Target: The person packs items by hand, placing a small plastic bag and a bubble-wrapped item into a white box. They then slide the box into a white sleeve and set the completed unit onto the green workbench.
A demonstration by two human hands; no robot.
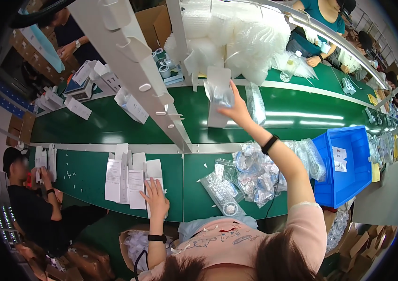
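My right hand [237,110] reaches out over the far side of the bench and grips a white carton [217,116] by its right side. The carton's top flap stands up, and something in clear plastic shows at its opening. My left hand [157,200] lies with fingers spread on the rightmost of several white cartons [136,187], which stand in a row on the near green table with their flaps raised. Clear bags [257,173] of small parts are heaped to the right of the left hand, under my right forearm.
A blue bin [323,189] stands at the right. Beyond the bench are rolls of bubble wrap [255,44] and a clear bottle [291,65]. A slanted white metal post [131,61] divides the workspace. One person [35,201] handles cartons at the left; others work across the bench.
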